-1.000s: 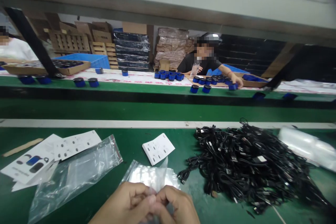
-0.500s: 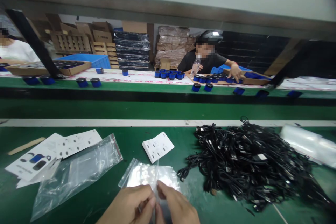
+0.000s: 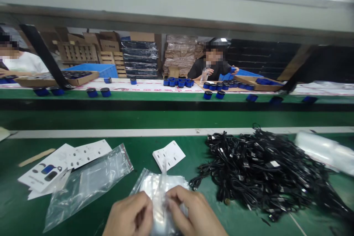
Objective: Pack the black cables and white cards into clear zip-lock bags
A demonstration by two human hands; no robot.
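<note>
parted now, the left hand (image 3: pixel 129 214) and right hand (image 3: pixel 193 210) were pressed together half a second ago. under everything spreads the green table (image 3: pixel 143 151), carrying a broad heap of black cables (image 3: pixel 260 173) on the right and a long zip bag (image 3: pixel 92 184) on the left. small clear bags (image 3: pixel 152 186) lie between and just beyond the hands, nearer than the white card stack (image 3: pixel 173 154). right grip: narrow, thumb and forefinger at the plastic, too blurred to tell whether they pinch it. left grip: fingers curled inward; cannot tell whether they hold film.
</note>
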